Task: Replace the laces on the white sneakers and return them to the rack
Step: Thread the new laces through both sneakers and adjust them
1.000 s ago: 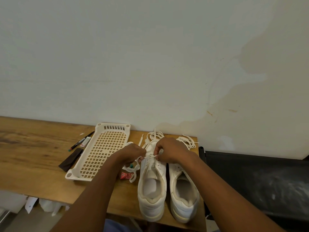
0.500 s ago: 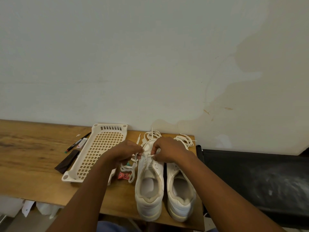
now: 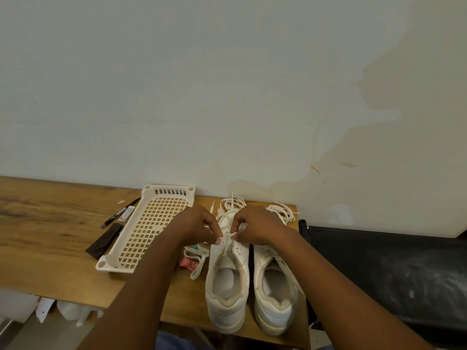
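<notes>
— Where do the sneakers stand?
— Side by side at the right end of the wooden table (image 3: pixel 50 236), heels at its near edge, toes toward the wall. The left sneaker (image 3: pixel 226 281) is the one being handled; the right sneaker (image 3: pixel 275 286) stands just beside it.
— And the hands?
— Both are over the eyelets of that left sneaker. The left hand (image 3: pixel 195 224) has its fingers curled, fingertips pinching a white lace (image 3: pixel 228 234). The right hand (image 3: pixel 257 224) pinches the same lace from the other side.
— Any other laces?
— Loose laces (image 3: pixel 283 210) lie tangled by the far right corner, beyond the toes, and another strip (image 3: pixel 198 261) trails left of the sneaker.
— What else lies there?
— A perforated white rack (image 3: pixel 149 228) lies flat near the far edge, left of the hands. Beside it are a marker (image 3: pixel 121 212) and a dark folded cloth (image 3: pixel 104 239). A small red wrapper (image 3: pixel 187 262) lies near the left forearm.
</notes>
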Available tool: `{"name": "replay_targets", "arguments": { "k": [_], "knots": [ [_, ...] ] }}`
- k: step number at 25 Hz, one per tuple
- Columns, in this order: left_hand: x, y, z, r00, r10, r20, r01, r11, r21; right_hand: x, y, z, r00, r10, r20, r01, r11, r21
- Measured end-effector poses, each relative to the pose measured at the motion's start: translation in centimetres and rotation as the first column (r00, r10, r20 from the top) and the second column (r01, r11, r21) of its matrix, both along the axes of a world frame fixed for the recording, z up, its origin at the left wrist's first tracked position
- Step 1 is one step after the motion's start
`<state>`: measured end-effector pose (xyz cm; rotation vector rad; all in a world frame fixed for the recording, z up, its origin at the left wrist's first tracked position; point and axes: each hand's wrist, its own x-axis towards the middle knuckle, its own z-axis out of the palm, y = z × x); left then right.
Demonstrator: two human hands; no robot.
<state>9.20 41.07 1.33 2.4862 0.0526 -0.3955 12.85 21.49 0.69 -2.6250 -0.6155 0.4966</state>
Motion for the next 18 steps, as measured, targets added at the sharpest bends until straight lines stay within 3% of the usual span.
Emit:
{"name": "replay_targets", "arguments": {
  "k": [6,10,14,18],
  "knots": [
    [0.1,-0.4,-0.3,1.000,-0.011,0.012,0.011,1.000,-0.029,0.1,-0.3,0.4,0.999,0.028,-0.042,-0.027,0.999,0.025],
    [-0.2,-0.7,0.0,0.983,0.100,-0.153,-0.125,0.979,-0.159,-0.2,0.0,0.4,0.999,0.041,-0.035,-0.041,0.999,-0.006],
    [0.0,-1.0,0.1,0.917,0.279,-0.285,-0.316,0.944,-0.092,-0.3,0.2,0.4,0.999,0.036,-0.033,-0.037,0.999,-0.011],
    [0.5,-1.6,-0.1,0.897,0.330,-0.294,-0.342,0.940,0.011,-0.4,-0.1,0.5,0.999,0.030,-0.041,-0.030,1.000,-0.001]
  ]
}}
